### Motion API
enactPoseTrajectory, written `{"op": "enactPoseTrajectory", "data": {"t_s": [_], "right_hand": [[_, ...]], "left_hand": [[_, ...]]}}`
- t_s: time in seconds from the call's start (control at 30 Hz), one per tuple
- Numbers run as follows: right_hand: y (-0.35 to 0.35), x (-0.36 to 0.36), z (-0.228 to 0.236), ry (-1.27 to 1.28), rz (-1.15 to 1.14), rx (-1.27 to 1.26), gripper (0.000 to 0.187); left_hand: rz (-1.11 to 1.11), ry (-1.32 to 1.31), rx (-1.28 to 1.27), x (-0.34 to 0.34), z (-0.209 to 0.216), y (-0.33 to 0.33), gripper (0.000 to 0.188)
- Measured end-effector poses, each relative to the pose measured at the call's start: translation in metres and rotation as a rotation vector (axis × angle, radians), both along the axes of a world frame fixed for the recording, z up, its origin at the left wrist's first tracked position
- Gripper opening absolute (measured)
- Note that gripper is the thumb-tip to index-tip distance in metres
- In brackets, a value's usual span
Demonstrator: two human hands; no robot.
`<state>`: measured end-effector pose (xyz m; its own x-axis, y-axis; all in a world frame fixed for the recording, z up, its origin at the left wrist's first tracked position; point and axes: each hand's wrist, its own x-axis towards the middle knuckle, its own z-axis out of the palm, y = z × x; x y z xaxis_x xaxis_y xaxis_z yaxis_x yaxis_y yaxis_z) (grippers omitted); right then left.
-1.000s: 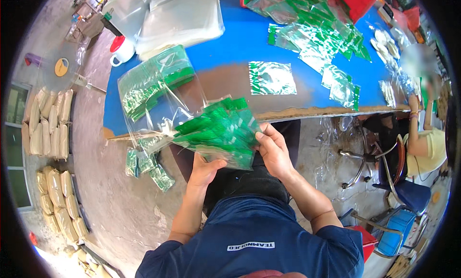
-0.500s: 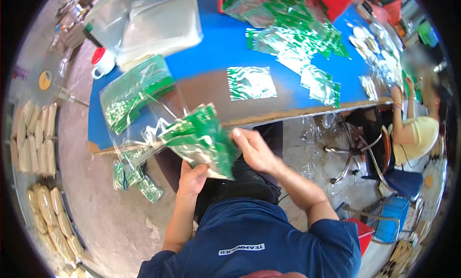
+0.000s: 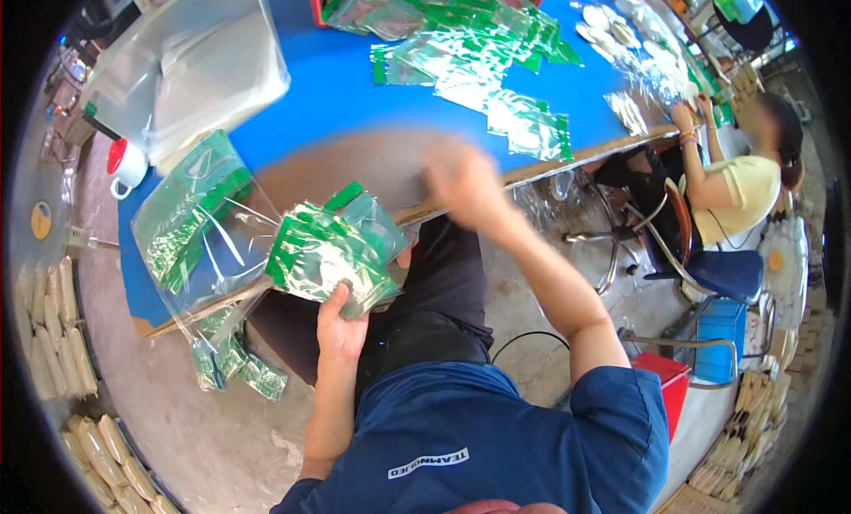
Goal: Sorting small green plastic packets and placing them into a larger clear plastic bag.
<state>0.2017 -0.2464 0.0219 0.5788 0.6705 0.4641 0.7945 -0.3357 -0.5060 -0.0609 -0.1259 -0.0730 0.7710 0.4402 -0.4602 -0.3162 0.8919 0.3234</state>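
Observation:
My left hand [image 3: 341,332] grips a stack of green-and-clear plastic packets [image 3: 324,252], thumb on top, just off the table's front edge. One packet [image 3: 377,223] sticks out askew at the stack's right side. My right hand [image 3: 463,181] is over the table edge, right of the stack, smeared by motion; its fingers cannot be made out. To the left, a large clear bag [image 3: 226,239] hangs over the table edge with more green packets [image 3: 199,217] at it. A spread pile of similar packets [image 3: 479,57] covers the far middle of the table.
The table [image 3: 328,106] is blue with a worn brown patch. Large clear plastic sheets [image 3: 213,70] and a white-and-red mug [image 3: 128,168] are at far left. Green packets [image 3: 235,359] hang below the left edge. A co-worker [image 3: 731,190] sits at right near a blue crate [image 3: 720,341].
The lone packet has gone from the brown patch, and one now sits askew on my left hand's stack. My right hand moved from beside the stack out over the table edge. The view has shifted.

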Motion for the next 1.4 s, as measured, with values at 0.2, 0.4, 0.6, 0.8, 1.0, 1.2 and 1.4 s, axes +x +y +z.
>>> {"op": "enactPoseTrajectory", "data": {"t_s": [0.2,0.4,0.6,0.8,1.0,1.2,1.4], "right_hand": [[-0.049,0.049,-0.042,-0.157,-0.652,-0.564,0.058],[-0.006,-0.042,-0.015,-0.048,0.53,-0.161,0.036],[-0.018,0.065,-0.037,-0.175,-0.685,-0.274,0.066],[-0.013,-0.031,-0.03,-0.078,-0.034,-0.207,0.049],[0.016,-0.008,-0.013,0.299,0.218,0.047,0.032],[0.002,0.078,-0.046,-0.301,-0.117,-0.348,0.046],[0.027,-0.008,-0.002,0.275,0.651,-0.169,0.03]], "left_hand": [[-0.082,-0.081,0.073,-0.011,0.002,0.004,0.058],[-0.08,-0.033,0.151,-0.002,0.011,0.003,0.057],[-0.116,-0.055,0.162,-0.006,0.006,0.003,0.063],[-0.154,-0.168,0.119,-0.016,0.0,0.006,0.061],[-0.093,-0.071,0.167,-0.005,0.012,0.009,0.06],[-0.092,-0.164,0.203,-0.018,0.004,0.002,0.064],[-0.039,-0.08,0.183,-0.012,0.011,0.004,0.059]]}}
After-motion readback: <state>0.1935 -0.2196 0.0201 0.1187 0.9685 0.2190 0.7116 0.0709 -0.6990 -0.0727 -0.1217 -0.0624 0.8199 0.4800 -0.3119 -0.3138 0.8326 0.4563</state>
